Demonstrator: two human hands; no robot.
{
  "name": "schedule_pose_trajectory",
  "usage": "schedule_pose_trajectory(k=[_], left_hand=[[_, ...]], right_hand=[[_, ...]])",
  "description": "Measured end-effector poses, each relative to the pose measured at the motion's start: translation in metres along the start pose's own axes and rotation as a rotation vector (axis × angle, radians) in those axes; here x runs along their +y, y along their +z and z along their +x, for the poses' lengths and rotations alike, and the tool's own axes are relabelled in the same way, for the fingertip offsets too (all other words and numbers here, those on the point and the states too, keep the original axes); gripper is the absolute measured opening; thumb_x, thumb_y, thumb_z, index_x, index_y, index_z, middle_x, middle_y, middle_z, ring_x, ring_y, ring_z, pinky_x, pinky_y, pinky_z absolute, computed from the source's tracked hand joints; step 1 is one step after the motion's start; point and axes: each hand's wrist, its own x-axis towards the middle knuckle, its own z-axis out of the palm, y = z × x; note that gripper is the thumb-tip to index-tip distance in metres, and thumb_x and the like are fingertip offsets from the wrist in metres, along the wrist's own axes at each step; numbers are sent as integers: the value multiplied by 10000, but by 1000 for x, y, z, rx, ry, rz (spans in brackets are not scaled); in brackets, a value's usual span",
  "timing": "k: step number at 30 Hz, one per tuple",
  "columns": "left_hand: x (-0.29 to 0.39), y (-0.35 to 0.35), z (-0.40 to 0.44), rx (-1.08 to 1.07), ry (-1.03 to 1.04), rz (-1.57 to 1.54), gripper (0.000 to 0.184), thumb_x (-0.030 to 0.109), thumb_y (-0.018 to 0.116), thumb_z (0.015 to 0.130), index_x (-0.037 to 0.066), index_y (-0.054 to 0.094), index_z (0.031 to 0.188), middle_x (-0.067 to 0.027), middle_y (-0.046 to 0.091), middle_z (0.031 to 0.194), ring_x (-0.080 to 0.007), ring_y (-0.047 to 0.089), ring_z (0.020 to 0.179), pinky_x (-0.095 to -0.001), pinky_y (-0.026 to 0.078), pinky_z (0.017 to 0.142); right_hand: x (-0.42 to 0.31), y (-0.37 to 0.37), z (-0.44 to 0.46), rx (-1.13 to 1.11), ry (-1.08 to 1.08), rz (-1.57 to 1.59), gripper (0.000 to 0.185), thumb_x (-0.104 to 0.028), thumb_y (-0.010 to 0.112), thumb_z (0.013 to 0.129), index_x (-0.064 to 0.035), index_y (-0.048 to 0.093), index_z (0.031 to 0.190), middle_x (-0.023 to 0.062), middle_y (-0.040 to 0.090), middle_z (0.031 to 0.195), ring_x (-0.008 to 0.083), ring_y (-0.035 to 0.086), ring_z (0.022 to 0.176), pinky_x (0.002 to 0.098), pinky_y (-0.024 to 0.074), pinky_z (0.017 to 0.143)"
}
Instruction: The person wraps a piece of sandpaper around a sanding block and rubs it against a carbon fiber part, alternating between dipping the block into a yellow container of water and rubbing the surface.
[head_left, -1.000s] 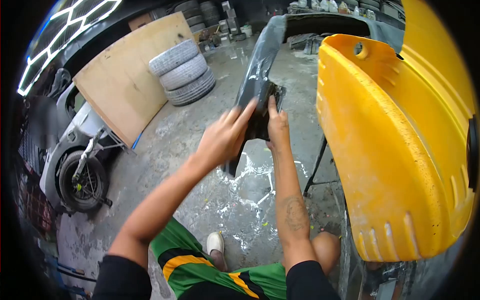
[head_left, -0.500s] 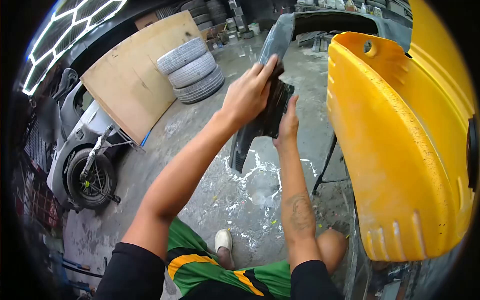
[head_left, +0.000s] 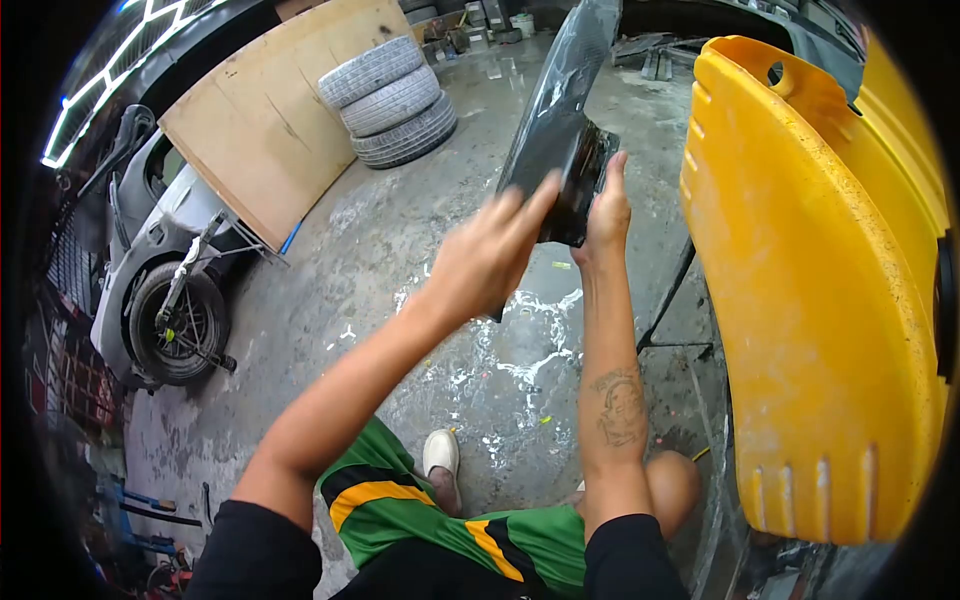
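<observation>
A long, dark grey panel (head_left: 565, 85) with a wet-looking shine slants up in front of me, its narrow top pointing away. At its right side is a glossy black stepped section (head_left: 578, 190). My right hand (head_left: 603, 215) grips this section's edge, thumb up along the outside and fingers mostly hidden behind. My left hand (head_left: 485, 250) lies against the panel's lower left part, fingers stretched out and smeared by motion. Whether anything is under its palm is hidden. Close by on the right stands a large yellow body panel (head_left: 790, 300), its surface scuffed with whitish patches.
Stacked tires (head_left: 390, 105) stand before a leaning wooden board (head_left: 265, 120). A grey vehicle (head_left: 150, 260) with an exposed wheel is at left. The concrete floor (head_left: 390, 330) has wet, whitish splashes. Dark stand legs (head_left: 672, 300) rise beside the yellow panel.
My left hand has slid down along the panel toward me, uncovering more of its upper surface. My right hand has shifted slightly right and up, still gripping. The view has turned a little downward.
</observation>
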Motion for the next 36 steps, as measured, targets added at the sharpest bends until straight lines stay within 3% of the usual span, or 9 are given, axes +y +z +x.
schedule_pose_trajectory(k=[4, 8, 14, 15, 20, 26, 32, 34, 36], left_hand=[[-11, 1, -7, -92, 71, 84, 673, 43, 658, 933, 114, 473, 1576, -110, 568, 913, -281, 625, 788, -413, 549, 677], [-31, 8, 96, 134, 126, -3, 620, 75, 616, 971, 131, 442, 1563, -162, 593, 1045, -379, 638, 905, -463, 540, 746], [-12, -8, -26, -32, 62, 29, 698, 8, 671, 904, 72, 468, 1570, -149, 614, 1002, -307, 659, 836, -422, 576, 698], [-17, -5, -6, -19, 84, 75, 702, 13, 658, 913, 95, 452, 1579, -142, 617, 1024, -309, 660, 864, -425, 576, 706], [-44, 11, 125, 181, 100, 30, 603, 105, 609, 982, 104, 440, 1561, -184, 586, 1037, -397, 635, 917, -467, 534, 775], [-13, -7, -23, -45, 11, 30, 737, 49, 643, 938, 136, 379, 1620, -162, 619, 1058, -342, 654, 881, -448, 563, 724], [-61, 8, 145, 179, 154, -2, 612, 80, 612, 971, 88, 428, 1555, -218, 592, 1096, -441, 630, 941, -480, 520, 791], [-39, 0, 87, 106, 54, 5, 661, 74, 629, 955, 101, 419, 1580, -209, 577, 1055, -425, 636, 927, -484, 527, 772], [-20, -1, -6, -94, -17, 47, 780, 54, 645, 917, 142, 347, 1632, -174, 610, 1093, -367, 657, 910, -469, 577, 735]], right_hand=[[0, -2, 7, 32, -8, 29, 799, -695, 429, 1043, 15, 617, 1360, 135, 703, 1279, 239, 710, 1142, 395, 580, 982], [16, 7, 2, -33, -34, 187, 789, -689, 433, 1044, 12, 627, 1351, 132, 705, 1271, 245, 705, 1149, 393, 567, 1000], [23, -9, 19, 126, -43, 8, 874, -711, 432, 1034, 46, 528, 1459, 163, 646, 1381, 254, 648, 1248, 388, 519, 1068], [10, -3, 7, -13, 5, 60, 907, -727, 429, 1027, 53, 505, 1482, 171, 626, 1414, 238, 616, 1291, 378, 501, 1087], [7, 0, 1, 64, 10, -31, 892, -730, 423, 1026, 46, 541, 1452, 169, 646, 1387, 244, 642, 1260, 373, 522, 1071], [12, -9, 13, 89, -12, 41, 725, -635, 433, 1068, -13, 576, 1412, 149, 676, 1345, 276, 691, 1187, 438, 555, 1047], [22, -18, 17, 86, -28, -5, 756, -662, 426, 1059, -17, 566, 1427, 150, 665, 1366, 291, 677, 1214, 437, 546, 1062], [28, -23, 23, 9, -5, -29, 1006, -756, 393, 1020, 71, 331, 1589, 199, 402, 1630, 273, 394, 1502, 395, 296, 1246], [2, -2, -5, -130, 79, 90, 995, -750, 396, 1023, 76, 355, 1578, 192, 406, 1630, 278, 396, 1500, 394, 295, 1246]])
